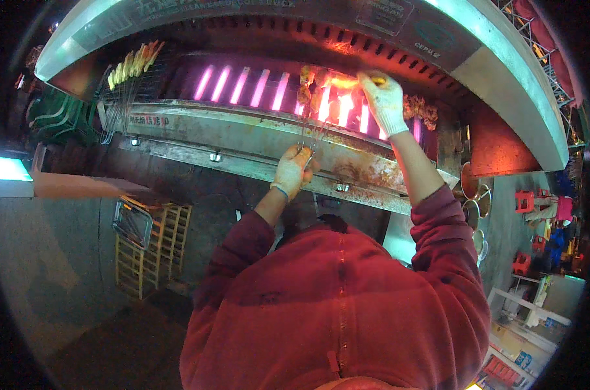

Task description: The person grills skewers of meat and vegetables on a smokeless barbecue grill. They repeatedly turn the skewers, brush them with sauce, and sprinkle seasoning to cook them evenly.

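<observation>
My left hand (293,172), in a pale work glove, is closed round the handle ends of several thin metal skewers (302,133) at the grill's front edge. Browned pieces of food (310,77) on their far ends lie over the glowing bars of the grill (236,116). My right hand (383,104), in a white glove, is raised over the hot part, right of that food. Its fingers curl round a small yellow thing whose kind I cannot make out. Bright orange light (344,97) glows just below and left of it.
Skewers with pale yellow-green food (135,65) rest at the grill's left end. More browned food (421,110) lies at its right end. A metal hood (496,62) arches over the far side. Round containers (470,182) stand at right; a yellow crate (153,247) is at lower left.
</observation>
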Demonstrator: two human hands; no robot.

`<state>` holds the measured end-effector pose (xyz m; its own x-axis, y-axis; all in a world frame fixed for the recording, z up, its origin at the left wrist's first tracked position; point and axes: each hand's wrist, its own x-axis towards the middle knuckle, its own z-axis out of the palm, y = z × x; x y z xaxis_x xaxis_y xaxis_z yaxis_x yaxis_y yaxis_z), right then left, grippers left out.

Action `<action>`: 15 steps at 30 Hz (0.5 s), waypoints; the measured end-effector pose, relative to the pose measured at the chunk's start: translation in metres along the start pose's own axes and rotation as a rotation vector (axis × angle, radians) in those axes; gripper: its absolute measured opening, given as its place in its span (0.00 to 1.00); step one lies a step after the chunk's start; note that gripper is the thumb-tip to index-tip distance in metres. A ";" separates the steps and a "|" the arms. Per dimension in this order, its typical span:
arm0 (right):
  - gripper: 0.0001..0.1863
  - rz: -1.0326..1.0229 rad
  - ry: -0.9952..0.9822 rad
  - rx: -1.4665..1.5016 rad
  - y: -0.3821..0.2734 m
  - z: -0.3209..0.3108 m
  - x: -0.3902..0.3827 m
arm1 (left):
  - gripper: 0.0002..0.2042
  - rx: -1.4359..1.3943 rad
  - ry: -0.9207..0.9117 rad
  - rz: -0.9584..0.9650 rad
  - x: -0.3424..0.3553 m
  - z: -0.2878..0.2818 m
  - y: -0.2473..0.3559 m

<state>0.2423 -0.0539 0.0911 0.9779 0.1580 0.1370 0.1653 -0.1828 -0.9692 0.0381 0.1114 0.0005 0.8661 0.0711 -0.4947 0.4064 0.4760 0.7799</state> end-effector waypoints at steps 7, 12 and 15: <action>0.17 -0.280 -0.263 -0.228 0.026 0.034 0.004 | 0.08 0.015 0.036 0.066 0.005 -0.001 -0.004; 0.17 -0.219 -0.165 -0.275 -0.012 0.052 0.013 | 0.09 0.048 0.048 0.034 0.008 -0.003 -0.004; 0.15 0.029 -0.512 -0.063 0.012 0.034 0.010 | 0.07 0.037 0.054 0.037 0.007 0.000 -0.006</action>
<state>0.2493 -0.0215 0.0738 0.7965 0.6042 -0.0232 0.1615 -0.2496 -0.9548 0.0416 0.1089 -0.0081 0.8643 0.1358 -0.4842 0.3854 0.4398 0.8112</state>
